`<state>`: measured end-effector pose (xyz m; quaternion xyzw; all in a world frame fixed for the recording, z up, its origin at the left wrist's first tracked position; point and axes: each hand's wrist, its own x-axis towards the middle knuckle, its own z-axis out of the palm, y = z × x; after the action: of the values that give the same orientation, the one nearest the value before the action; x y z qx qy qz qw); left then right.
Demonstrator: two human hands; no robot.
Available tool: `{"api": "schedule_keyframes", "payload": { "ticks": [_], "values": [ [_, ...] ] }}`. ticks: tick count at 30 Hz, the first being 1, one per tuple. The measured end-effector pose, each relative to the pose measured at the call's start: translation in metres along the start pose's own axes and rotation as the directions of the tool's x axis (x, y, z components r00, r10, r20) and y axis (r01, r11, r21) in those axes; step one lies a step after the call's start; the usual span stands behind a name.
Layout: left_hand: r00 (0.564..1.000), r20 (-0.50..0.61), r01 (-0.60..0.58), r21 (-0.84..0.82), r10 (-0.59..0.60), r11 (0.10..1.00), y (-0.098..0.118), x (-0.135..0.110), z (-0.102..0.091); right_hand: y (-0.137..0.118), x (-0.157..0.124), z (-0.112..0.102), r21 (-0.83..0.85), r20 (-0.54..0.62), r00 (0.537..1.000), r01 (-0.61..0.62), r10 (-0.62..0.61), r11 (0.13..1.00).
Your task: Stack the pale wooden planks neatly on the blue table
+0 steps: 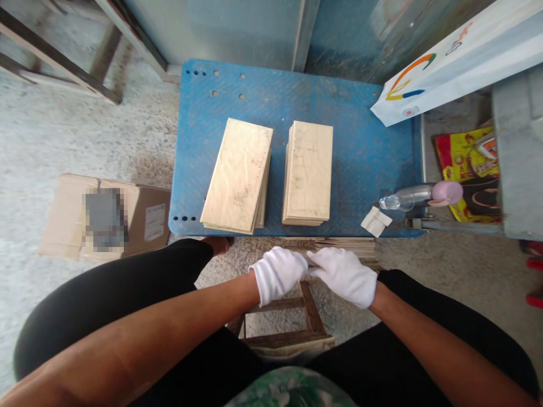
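Green patterned clothing (pixel 292 390) is nearest, between two black-clothed legs (pixel 106 294). Just past it, the gloved left hand (pixel 280 274) has fingers curled close together, and the gloved right hand (pixel 345 277) points its thumb and first finger at them. It looks like handling something thin, but I can't tell what they pinch; the next move seems to call for a steady hold. Farther off, a tilted left stack (pixel 237 175) and a straighter right stack (pixel 308 169) of wood boards sit on the blue table (pixel 360 141). Its near edge stands between hands and stacks. More boards (pixel 348 243) lie low behind the right hand. To the right are paper (pixel 376 221), a bottle (pixel 407 198) and a white bag (pixel 458 73).
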<state>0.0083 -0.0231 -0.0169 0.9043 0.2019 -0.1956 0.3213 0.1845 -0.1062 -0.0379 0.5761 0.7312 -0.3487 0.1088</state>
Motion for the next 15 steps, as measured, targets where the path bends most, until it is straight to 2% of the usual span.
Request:
{"api": "schedule_keyframes", "payload": {
  "ticks": [3,6,11,15],
  "values": [
    [0.999,0.029,0.027,-0.017,-0.027,0.999,0.004,0.008,0.002,-0.008,0.002,-0.004,-0.206,0.032,0.999,-0.026,0.033,0.978],
    [0.994,0.064,0.088,-0.025,-0.086,0.996,0.007,0.015,0.0,-0.012,0.007,-0.002,-0.319,0.013,0.998,-0.053,0.06,0.946],
    [0.953,0.158,0.251,0.069,-0.259,0.966,0.006,0.014,-0.02,-0.002,0.015,0.012,-0.35,0.034,0.995,-0.077,0.094,0.934],
    [0.93,0.279,0.231,0.069,-0.241,0.971,-0.005,0.006,-0.032,0.012,0.017,0.017,-0.348,0.089,0.99,-0.075,0.113,0.934]
  ]
}}
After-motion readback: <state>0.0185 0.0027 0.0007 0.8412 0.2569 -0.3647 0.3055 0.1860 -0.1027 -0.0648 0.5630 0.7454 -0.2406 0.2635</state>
